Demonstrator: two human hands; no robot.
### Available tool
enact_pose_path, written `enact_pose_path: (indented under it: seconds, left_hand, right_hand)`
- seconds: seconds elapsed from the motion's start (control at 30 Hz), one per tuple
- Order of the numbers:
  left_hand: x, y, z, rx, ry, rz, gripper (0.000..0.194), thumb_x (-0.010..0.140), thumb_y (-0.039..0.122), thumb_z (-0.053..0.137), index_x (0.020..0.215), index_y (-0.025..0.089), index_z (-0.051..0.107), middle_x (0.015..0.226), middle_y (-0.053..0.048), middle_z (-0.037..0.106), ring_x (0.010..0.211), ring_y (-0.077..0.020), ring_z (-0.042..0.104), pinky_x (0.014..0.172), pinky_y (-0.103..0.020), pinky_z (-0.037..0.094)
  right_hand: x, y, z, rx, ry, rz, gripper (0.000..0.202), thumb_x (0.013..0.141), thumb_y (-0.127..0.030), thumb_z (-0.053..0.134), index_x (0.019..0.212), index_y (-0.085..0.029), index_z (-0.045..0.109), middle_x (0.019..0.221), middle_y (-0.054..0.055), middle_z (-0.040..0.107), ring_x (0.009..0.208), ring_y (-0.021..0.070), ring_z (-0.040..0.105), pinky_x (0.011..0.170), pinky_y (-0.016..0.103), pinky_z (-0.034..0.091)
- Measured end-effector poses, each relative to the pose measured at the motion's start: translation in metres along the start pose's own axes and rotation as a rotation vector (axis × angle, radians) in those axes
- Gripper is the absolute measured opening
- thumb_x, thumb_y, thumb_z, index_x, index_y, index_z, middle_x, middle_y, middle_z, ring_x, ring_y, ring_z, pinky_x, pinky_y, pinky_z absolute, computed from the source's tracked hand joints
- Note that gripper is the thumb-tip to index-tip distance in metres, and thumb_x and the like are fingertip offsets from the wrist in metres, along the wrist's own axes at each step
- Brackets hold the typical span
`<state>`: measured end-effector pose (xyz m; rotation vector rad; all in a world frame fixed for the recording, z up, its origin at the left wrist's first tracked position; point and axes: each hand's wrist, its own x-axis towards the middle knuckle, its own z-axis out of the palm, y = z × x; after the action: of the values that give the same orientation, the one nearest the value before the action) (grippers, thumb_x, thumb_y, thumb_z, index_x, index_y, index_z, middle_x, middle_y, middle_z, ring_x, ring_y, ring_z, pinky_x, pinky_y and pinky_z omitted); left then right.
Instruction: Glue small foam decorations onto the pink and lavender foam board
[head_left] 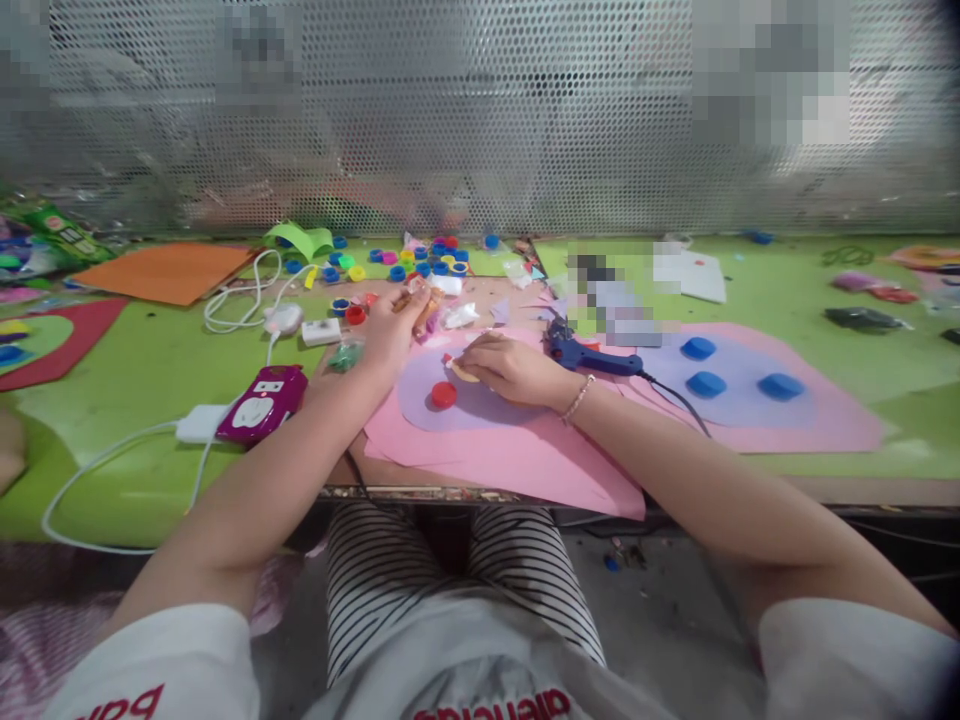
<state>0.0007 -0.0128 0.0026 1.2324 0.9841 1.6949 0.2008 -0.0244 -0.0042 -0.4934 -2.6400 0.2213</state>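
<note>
My left hand [397,325] reaches to the back of the work spot, its fingers closed at a small clear plastic packet [427,298] with brownish contents; what exactly they grip is hidden. My right hand [510,368] is curled with fingertips together over the purple paper oval [420,412], at a small pale yellow piece [465,373] partly covered by the fingers. A tiny red-and-white bit [448,359] shows beside the fingertips. On the oval lies a red bottle cap [443,395]. Under the oval is a pink paper sheet [517,465]. A blue glue gun [600,358] lies right of my right hand.
Several coloured caps [439,268] are scattered at the back. On the right, another pink sheet [847,425] has a purple oval with blue caps [706,384]. A magenta power strip [262,404] and white cables [112,440] lie left. A perforated metal panel [480,120] stands behind.
</note>
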Motion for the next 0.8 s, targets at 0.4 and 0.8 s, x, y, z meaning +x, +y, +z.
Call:
enact_pose_path:
  seconds: [0.4,0.8]
  left_hand:
    - [-0.0007,0.0046,0.0032,0.034,0.048,-0.027,0.021,0.074,0.034,0.069,0.069,0.017,0.058,0.051,0.005,0.048,0.044,-0.0044,0.044,0.041,-0.018,0.030]
    - [0.0005,-0.0015,0.0011,0.020,-0.002,-0.032,0.026,0.074,0.035,0.070,0.065,0.017,0.053,0.050,0.005,0.048,0.041,-0.0040,0.042,0.040,-0.017,0.031]
  right_hand:
    - [-0.0004,-0.0052,-0.0045,-0.085,-0.018,-0.064,0.033,0.096,-0.023,0.032,0.098,-0.013,0.063,0.088,0.011,0.066,0.092,0.0206,0.056,0.084,0.038,0.046]
    - [-0.0017,-0.0038,-0.0033,-0.099,-0.039,-0.049,0.031,0.095,-0.021,0.033,0.100,-0.015,0.063,0.092,0.011,0.067,0.092,0.0206,0.057,0.083,0.038,0.047]
